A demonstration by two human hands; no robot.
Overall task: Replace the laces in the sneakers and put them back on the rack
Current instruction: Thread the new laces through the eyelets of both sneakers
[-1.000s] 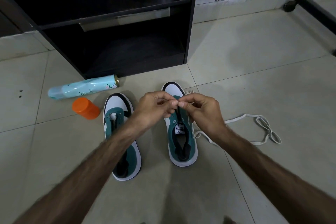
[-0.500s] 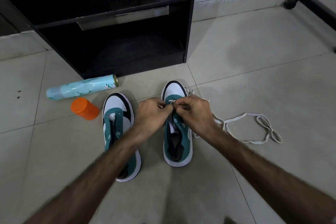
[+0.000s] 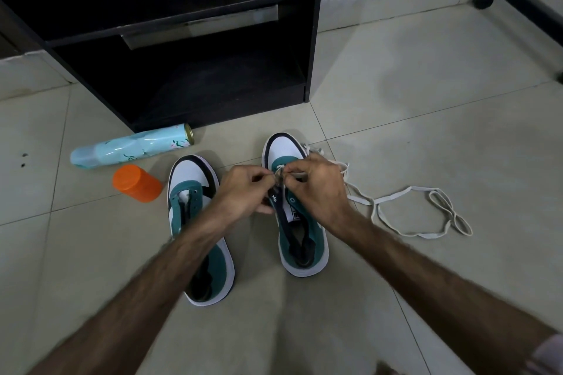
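Left hand (image 3: 243,189) and right hand (image 3: 316,189) both pinch the white lace (image 3: 393,213) over the front eyelets of the right-side sneaker (image 3: 300,240). Fingertips nearly meet above the tongue; exact eyelet hidden by fingers. Sneaker's long axis runs away from the person, toe toward the black rack (image 3: 310,39). Slack lace trails right across the floor (image 3: 426,100), nearer the right hand. Second sneaker (image 3: 198,222) sits just left, apparently unlaced.

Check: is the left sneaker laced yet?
No, the left sneaker shows bare eyelets and no lace, while both hands work the white lace at the right sneaker.
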